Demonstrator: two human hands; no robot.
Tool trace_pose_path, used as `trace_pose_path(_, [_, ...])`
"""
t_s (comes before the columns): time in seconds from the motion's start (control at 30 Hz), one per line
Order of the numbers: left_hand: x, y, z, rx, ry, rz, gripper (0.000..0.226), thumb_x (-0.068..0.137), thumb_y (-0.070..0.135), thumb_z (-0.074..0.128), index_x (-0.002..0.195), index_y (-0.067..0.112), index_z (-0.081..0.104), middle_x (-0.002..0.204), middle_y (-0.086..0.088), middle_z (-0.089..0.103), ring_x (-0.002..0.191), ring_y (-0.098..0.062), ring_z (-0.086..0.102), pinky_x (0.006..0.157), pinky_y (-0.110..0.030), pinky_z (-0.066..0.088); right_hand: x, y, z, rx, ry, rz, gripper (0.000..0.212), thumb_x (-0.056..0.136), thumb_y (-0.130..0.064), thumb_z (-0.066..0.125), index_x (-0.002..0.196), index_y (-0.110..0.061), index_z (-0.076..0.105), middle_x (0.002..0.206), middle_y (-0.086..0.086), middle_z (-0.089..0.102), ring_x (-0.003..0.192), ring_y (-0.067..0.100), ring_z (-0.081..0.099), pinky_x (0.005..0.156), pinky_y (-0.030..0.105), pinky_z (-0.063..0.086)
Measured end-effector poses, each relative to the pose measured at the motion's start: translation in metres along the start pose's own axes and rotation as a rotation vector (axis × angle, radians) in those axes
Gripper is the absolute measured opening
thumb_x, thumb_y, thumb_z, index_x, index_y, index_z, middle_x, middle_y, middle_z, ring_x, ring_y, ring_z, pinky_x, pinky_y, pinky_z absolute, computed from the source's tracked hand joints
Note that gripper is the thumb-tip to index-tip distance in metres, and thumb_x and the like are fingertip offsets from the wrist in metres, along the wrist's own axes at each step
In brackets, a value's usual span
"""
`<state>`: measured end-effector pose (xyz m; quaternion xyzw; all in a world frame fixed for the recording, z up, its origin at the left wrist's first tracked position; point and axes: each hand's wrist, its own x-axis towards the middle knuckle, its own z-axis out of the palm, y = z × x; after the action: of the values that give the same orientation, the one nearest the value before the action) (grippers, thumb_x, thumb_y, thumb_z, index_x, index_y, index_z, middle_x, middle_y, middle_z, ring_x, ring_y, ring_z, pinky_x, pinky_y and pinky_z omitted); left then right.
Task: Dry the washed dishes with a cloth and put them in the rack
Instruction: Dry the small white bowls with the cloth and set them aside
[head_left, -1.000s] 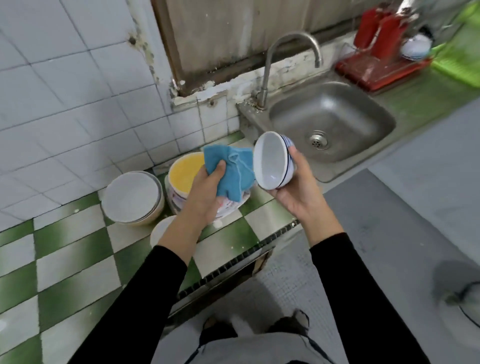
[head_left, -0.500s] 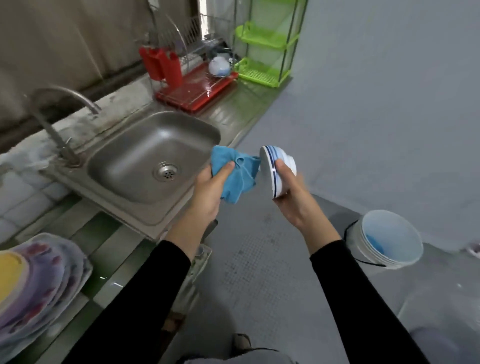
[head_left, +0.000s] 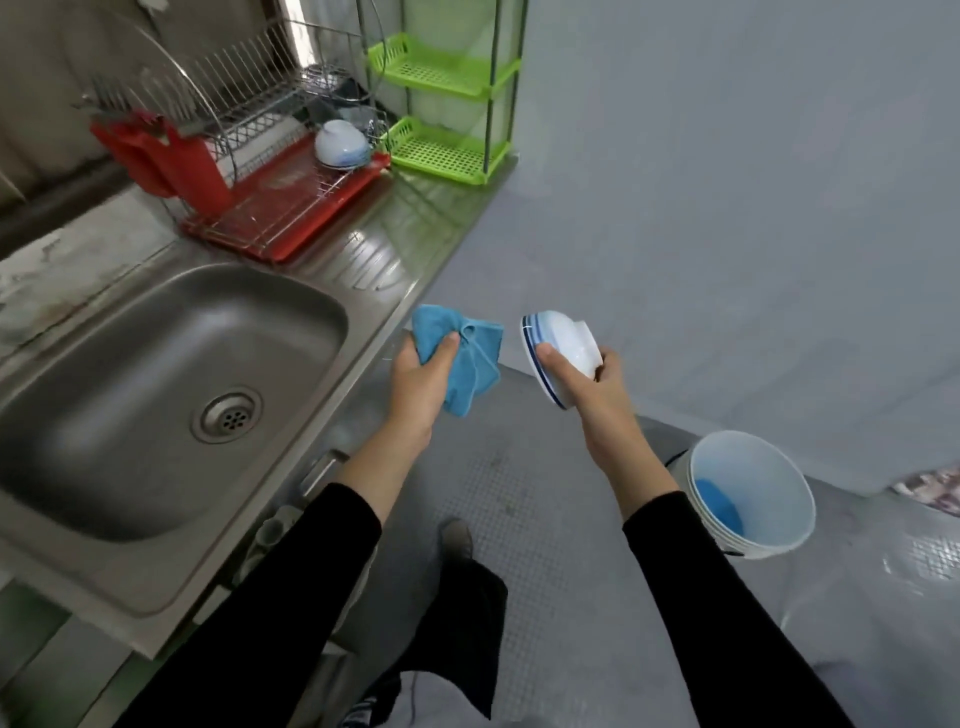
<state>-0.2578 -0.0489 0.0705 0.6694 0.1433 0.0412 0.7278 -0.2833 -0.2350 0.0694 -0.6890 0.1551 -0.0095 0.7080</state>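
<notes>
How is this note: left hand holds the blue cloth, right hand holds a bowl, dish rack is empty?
Not empty: the head view shows an upturned bowl in the dish rack. The left hand with blue cloth, right hand with striped bowl: correct.

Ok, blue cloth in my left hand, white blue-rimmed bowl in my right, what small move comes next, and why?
Probably carry the white blue-rimmed bowl in your right hand forward and left toward the metal wire dish rack. The blue cloth in your left hand is clear of it, and the rack has room beside one upturned bowl.
</notes>
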Motion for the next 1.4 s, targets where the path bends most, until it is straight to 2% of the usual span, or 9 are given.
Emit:
trace_pose_path(0.17, [0.089, 0.013, 0.012, -0.010, 0.095, 0.008, 0.014, 0.097, 0.020, 0.058, 0.104, 0.010, 0.064, 0.092, 0.000, 0.069, 0.083, -0.012, 0.067, 0.067, -0.023, 0.053, 0.095, -0.021, 0.041, -0.033, -0.056, -0.046, 0.077, 0.074, -0.046, 0.084, 0.134, -0.020, 0.044, 0.124, -0.006, 0.055, 0.105, 0.002, 0.058, 0.064, 0.008, 0.047])
trace_pose_path(0.33, [0.183, 0.045, 0.019, -0.018, 0.246, -0.013, 0.016, 0.095, 0.027, 0.061, 0.103, 0.013, 0.063, 0.093, -0.003, 0.068, 0.083, -0.016, 0.067, 0.062, -0.022, 0.053, 0.196, -0.060, 0.092, -0.080, -0.147, -0.095, 0.072, 0.073, -0.045, 0.086, 0.130, -0.027, 0.045, 0.122, -0.009, 0.056, 0.111, 0.008, 0.061, 0.080, 0.026, 0.053])
trace_pose_path(0.47, [0.242, 0.066, 0.021, -0.017, 0.323, 0.018, 0.017, 0.094, 0.029, 0.063, 0.105, 0.016, 0.059, 0.093, 0.001, 0.066, 0.083, -0.016, 0.065, 0.062, -0.019, 0.052, 0.261, -0.079, 0.131, -0.112, -0.241, -0.143, 0.077, 0.067, -0.051, 0.085, 0.129, -0.029, 0.046, 0.124, -0.010, 0.055, 0.113, 0.007, 0.060, 0.091, 0.031, 0.055])
trace_pose_path(0.6, [0.287, 0.077, 0.014, -0.034, 0.403, 0.033, 0.019, 0.094, 0.028, 0.062, 0.110, 0.018, 0.060, 0.104, -0.002, 0.067, 0.091, -0.015, 0.065, 0.077, -0.027, 0.053, 0.315, -0.090, 0.169, -0.159, -0.323, -0.172, 0.080, 0.062, -0.055, 0.085, 0.127, -0.029, 0.045, 0.124, -0.013, 0.055, 0.114, 0.007, 0.058, 0.091, 0.028, 0.052])
trace_pose_path(0.77, [0.333, 0.070, -0.003, -0.064, 0.573, 0.018, 0.014, 0.095, 0.027, 0.061, 0.107, 0.019, 0.060, 0.094, 0.005, 0.065, 0.084, -0.010, 0.064, 0.071, -0.024, 0.052, 0.379, -0.086, 0.220, -0.214, -0.459, -0.183, 0.081, 0.062, -0.053, 0.088, 0.126, -0.027, 0.046, 0.122, -0.005, 0.058, 0.112, 0.012, 0.060, 0.088, 0.027, 0.053])
trace_pose_path(0.9, [0.363, 0.069, -0.012, -0.134, 0.787, -0.009, 0.007, 0.096, 0.025, 0.061, 0.102, 0.022, 0.058, 0.090, 0.007, 0.063, 0.082, -0.011, 0.062, 0.068, -0.023, 0.051, 0.422, -0.082, 0.266, -0.234, -0.595, -0.211, 0.078, 0.063, -0.048, 0.092, 0.124, -0.029, 0.046, 0.117, -0.012, 0.056, 0.112, 0.012, 0.059, 0.084, 0.021, 0.050])
trace_pose_path(1.03, [0.390, 0.071, -0.025, -0.208, 0.971, -0.004, 0.013, 0.095, 0.024, 0.062, 0.105, 0.018, 0.058, 0.101, -0.003, 0.067, 0.092, -0.019, 0.065, 0.079, -0.033, 0.055, 0.459, -0.085, 0.317, -0.315, -0.697, -0.327, 0.083, 0.050, -0.066, 0.088, 0.116, -0.034, 0.050, 0.116, -0.006, 0.057, 0.109, 0.016, 0.060, 0.092, 0.040, 0.054])
trace_pose_path(1.23, [0.415, 0.067, -0.040, -0.227, 1.171, -0.019, 0.020, 0.094, 0.025, 0.063, 0.110, 0.013, 0.061, 0.102, -0.005, 0.067, 0.097, -0.023, 0.066, 0.081, -0.035, 0.054, 0.484, -0.091, 0.379, -0.563, -0.883, -0.504, 0.103, 0.061, -0.049, 0.092, 0.143, -0.015, 0.040, 0.136, 0.013, 0.037, 0.119, 0.027, 0.042, 0.102, 0.038, 0.042])
trace_pose_path(1.4, [0.421, 0.067, -0.042, -0.240, 1.257, -0.021, 0.013, 0.096, 0.025, 0.061, 0.107, 0.021, 0.058, 0.095, 0.009, 0.063, 0.088, -0.006, 0.061, 0.073, -0.022, 0.050, 0.488, -0.087, 0.416, -0.728, -0.896, -0.810, 0.095, 0.054, -0.059, 0.090, 0.125, -0.008, 0.053, 0.125, 0.020, 0.048, 0.113, 0.038, 0.048, 0.096, 0.044, 0.041])
